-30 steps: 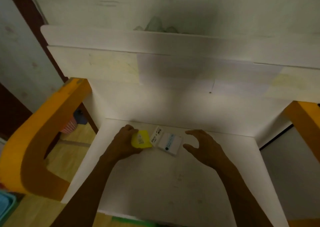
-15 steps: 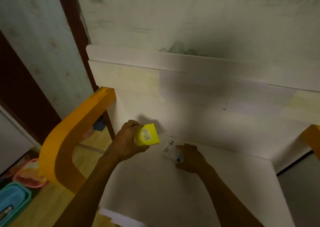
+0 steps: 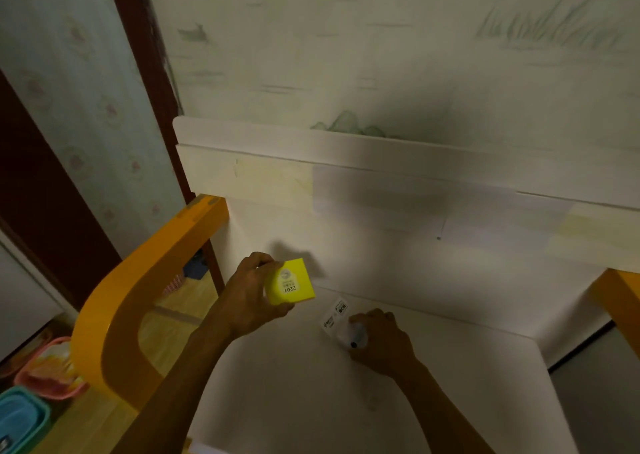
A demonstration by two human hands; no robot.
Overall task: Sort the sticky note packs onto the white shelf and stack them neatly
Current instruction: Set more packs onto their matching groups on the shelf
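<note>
Hands work over the white shelf (image 3: 433, 401). The left hand (image 3: 247, 299) has its grip clamped on a yellow sticky note pack (image 3: 291, 285), lifted clear of the shelf, label reading 2207. Just right, the right hand (image 3: 382, 341) curls its grip round a white sticky note pack (image 3: 337, 318) lying near the back panel. An orange frame (image 3: 138, 297) curves at left.

White shelf (image 3: 277, 401) surface carries one white sticky note pack (image 3: 334, 318), possibly two overlapping, near the far wall.
</note>
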